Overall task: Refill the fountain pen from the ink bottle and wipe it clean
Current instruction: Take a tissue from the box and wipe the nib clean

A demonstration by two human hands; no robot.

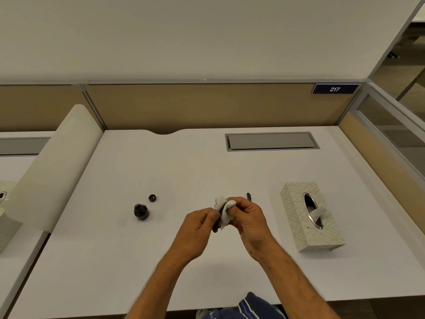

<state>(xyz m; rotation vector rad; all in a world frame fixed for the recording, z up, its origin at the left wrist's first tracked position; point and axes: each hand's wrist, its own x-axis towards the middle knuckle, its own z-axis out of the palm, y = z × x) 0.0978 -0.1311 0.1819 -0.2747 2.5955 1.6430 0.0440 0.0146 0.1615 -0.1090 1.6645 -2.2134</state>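
On the tabletop, the ink bottle is set at the left with its cap just behind it, the tissue box at the right, and the pen cap between them, behind both hands.

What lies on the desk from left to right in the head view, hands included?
Ink bottle → bottle cap → left hand → tissue wrapped round the pen → right hand → tissue box.

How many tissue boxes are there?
2: one pale leaf-patterned cardboard tissue box on the white desk, right of the hands; part of another tissue box on the neighbouring desk at the left edge. More may be hidden.
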